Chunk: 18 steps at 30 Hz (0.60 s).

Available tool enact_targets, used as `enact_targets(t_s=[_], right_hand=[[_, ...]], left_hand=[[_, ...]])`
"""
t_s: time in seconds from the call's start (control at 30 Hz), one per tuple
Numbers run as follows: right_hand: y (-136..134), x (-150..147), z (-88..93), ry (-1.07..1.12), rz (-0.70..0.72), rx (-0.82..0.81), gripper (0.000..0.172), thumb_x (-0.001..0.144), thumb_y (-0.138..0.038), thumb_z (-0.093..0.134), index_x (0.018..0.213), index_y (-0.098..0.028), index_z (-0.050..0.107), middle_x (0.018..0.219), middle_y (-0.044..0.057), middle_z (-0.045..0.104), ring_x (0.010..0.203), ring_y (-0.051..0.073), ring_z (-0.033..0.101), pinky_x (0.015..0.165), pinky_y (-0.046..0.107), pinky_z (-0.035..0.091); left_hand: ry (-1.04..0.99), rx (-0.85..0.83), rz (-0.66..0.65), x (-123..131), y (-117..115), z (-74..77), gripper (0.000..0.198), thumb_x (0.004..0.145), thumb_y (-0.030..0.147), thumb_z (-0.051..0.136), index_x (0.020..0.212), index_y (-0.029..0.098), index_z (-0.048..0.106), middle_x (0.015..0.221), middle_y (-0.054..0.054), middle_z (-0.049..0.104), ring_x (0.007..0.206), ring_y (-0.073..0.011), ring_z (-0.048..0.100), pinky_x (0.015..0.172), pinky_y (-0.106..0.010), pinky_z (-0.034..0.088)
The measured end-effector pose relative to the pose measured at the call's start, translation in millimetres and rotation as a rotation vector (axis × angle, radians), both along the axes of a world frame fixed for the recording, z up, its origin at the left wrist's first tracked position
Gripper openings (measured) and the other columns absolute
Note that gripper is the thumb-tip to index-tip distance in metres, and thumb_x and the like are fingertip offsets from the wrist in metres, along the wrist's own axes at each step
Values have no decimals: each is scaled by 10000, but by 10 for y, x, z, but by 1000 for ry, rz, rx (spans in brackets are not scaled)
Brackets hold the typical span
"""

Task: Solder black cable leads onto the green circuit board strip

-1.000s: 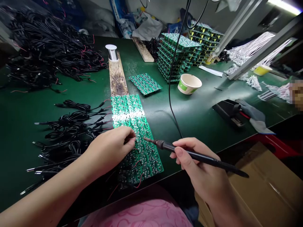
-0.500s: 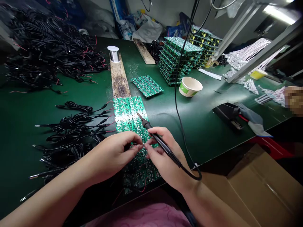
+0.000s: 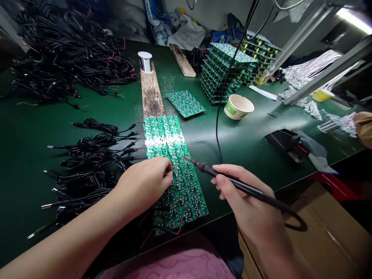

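My left hand rests on a long green circuit board panel, its fingertips pinching a thin red-and-black wire at the board. My right hand holds a black soldering iron like a pen. The iron's tip hovers just above the panel, a short way from my left fingertips. Several black cables with red-tipped leads lie left of the panel. Some leads are soldered on along its near end. My left hand hides part of the panel.
A wooden strip with a solder spool adjoins the panel. Beyond stand a loose board, stacked boards, and a paper cup. An iron stand, a glove, and a co-worker's hand lie right. A cardboard box sits below.
My right hand has moved back to the right, away from my left hand, and the iron now points its tip down-left at the panel. The whole view has shifted slightly.
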State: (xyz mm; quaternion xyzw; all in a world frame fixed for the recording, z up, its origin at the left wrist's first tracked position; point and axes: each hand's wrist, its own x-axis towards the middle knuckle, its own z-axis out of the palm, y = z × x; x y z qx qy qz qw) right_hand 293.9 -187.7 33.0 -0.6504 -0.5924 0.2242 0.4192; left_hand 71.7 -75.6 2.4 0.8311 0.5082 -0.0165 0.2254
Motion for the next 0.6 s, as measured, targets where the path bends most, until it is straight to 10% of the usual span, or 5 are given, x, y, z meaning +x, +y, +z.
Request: enact_targets(t_s=[0.6], right_hand=[[-22,35,34,153,32,-205,145,1058,-370,661,1075,-287,779,816,-28,786,675,124,709,587,193,579]], left_hand=[[-4,-43,30,-4,-2,17,223,972,398,495,902,262,658,888,-22,739,774,-233,649,656,-353,368]])
